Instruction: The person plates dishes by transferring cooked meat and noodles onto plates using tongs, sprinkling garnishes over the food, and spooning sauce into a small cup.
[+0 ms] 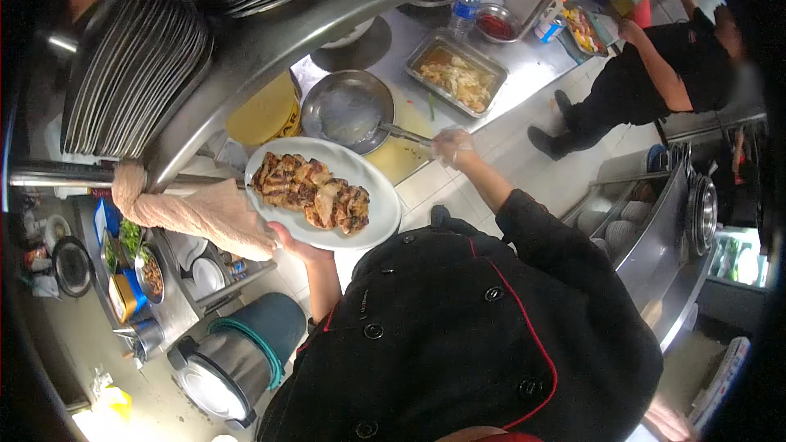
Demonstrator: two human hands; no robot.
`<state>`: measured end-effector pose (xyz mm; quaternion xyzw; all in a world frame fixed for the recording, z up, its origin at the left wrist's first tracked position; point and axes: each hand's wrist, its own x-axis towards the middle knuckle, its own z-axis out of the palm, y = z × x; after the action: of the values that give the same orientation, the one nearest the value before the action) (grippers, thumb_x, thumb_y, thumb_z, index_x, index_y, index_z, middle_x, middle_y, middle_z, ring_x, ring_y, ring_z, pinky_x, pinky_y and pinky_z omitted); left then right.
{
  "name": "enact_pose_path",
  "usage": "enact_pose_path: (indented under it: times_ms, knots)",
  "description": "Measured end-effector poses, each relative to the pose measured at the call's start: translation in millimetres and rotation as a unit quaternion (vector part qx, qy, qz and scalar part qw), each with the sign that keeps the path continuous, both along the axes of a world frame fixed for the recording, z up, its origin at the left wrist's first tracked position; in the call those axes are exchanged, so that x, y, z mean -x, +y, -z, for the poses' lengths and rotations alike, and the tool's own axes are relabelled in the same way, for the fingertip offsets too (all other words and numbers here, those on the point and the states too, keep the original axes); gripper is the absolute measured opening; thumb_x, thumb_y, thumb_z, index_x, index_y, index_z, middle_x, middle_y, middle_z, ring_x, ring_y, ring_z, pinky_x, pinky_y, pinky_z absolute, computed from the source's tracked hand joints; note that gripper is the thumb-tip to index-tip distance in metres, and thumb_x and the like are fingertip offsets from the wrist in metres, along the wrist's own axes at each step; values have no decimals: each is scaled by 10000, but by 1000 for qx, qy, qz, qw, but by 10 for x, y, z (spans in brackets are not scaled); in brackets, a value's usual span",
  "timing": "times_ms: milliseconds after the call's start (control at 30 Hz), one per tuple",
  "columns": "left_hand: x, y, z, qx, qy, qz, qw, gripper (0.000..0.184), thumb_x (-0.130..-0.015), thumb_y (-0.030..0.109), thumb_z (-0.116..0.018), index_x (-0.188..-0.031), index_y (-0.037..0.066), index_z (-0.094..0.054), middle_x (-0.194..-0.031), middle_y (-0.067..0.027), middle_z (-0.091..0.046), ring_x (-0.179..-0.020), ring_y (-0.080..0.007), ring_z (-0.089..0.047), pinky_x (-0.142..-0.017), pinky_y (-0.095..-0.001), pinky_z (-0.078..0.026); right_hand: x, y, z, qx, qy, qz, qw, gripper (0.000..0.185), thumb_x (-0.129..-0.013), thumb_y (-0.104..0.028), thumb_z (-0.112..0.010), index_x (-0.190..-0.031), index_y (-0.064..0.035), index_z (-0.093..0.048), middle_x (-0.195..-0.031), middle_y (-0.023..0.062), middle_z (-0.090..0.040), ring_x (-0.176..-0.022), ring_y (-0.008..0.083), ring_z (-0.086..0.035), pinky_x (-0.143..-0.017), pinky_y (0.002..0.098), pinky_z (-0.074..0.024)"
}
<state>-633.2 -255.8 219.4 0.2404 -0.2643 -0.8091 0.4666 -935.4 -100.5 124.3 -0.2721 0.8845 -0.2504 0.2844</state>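
Note:
My left hand supports a white oval plate from beneath its near rim, partly hidden by it. Browned, grilled-looking pieces of meat lie in a row across the plate. In a clear glove, my right hand is closed around a long metal handle that meets the rim of a frying pan. Only a thin film or residue shows inside the pan. Just beyond my left fingers, a beige towel hangs knotted on a rail.
Stacked metal plates fill the shelf at upper left. On the counter stand a metal food tray, a water bottle and a bowl of red sauce. Another person works at upper right. A bin stands lower left.

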Motion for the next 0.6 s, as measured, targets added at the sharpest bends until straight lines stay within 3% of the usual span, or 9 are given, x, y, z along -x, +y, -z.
enact_pose_path:
  times_ms: [67, 167, 267, 367, 467, 600]
  knots:
    - [-33, -23, 38, -5, -6, -1, 1000, 769, -837, 569, -474, -1400, 116, -213, -1400, -125, -287, -1274, -337, -310, -1046, -496, -291, -49, 43, 51, 11, -76, 66, 995, 273, -770, -297, -641, -858, -40, -664, -782, 112, -661, -703, 256, -630, -627, 347, -498]
    - [-47, -28, 17, -33, -10, -10, 999, 751, -842, 557, -471, -1399, 121, -219, -1397, -127, -290, -1273, -336, -312, -1046, -498, -293, -181, 149, -36, 141, -220, 196, 945, 167, -748, -154, -667, -817, -3, -645, -702, 94, -643, -606, 216, -595, -533, 327, -473]
    - [-31, -40, -5, -12, -1, 17, 1000, 738, -846, 556, -461, -1398, 126, -224, -1396, -123, -293, -1275, -335, -311, -1047, -500, -293, -201, 345, -174, 161, -230, 237, 930, 89, -729, -48, -662, -784, 13, -626, -628, 72, -598, -524, 162, -538, -438, 301, -421]
    - [-44, -70, -14, -21, -16, 11, 1000, 736, -852, 547, -455, -1405, 128, -211, -1406, -122, -278, -1278, -342, -304, -1048, -496, -292, -273, 525, -373, 132, -226, 279, 924, 72, -749, -64, -620, -794, -15, -647, -619, 39, -582, -480, 123, -504, -395, 264, -380]
    - [-74, -144, 75, -33, 29, 53, 998, 650, -867, 536, -426, -1354, 126, -295, -1361, -139, -343, -1277, -330, -302, -1021, -519, -304, -278, 861, -270, 153, -181, 275, 932, 83, -741, -74, -662, -801, -30, -628, -601, 60, -575, -485, 130, -516, -381, 286, -354]
    - [-106, -242, 92, -29, 25, 84, 996, 638, -868, 524, -427, -1347, 121, -303, -1351, -139, -351, -1267, -328, -310, -1014, -515, -309, -464, 1237, -576, 157, -247, 371, 881, 130, -755, -99, -667, -862, -35, -629, -615, 54, -580, -496, 135, -515, -405, 294, -376]
